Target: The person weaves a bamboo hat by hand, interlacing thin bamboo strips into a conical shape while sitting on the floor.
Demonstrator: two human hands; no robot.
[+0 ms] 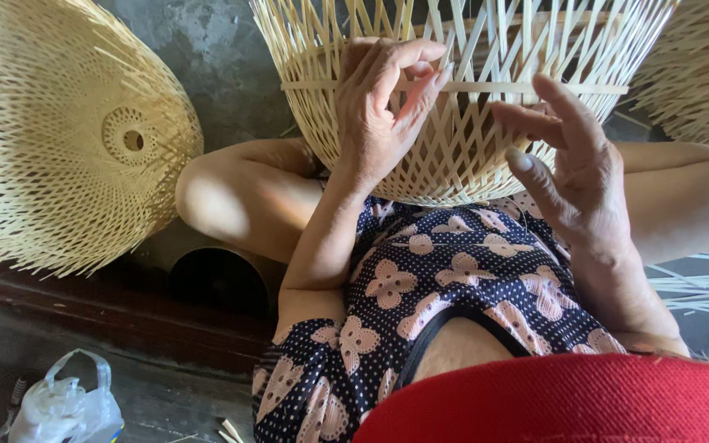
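Basket (461, 123) on lap, between knees. Left hand (383, 107) pinching a strip at the band; right hand (572, 164) open against the weave. Best kept taut, spacing even.

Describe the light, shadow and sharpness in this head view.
Head view: daylight falls from the upper left on the woven basket and the left hand; the right hand is sharp too; deep shadow under the knee; the red cloth is nearest.
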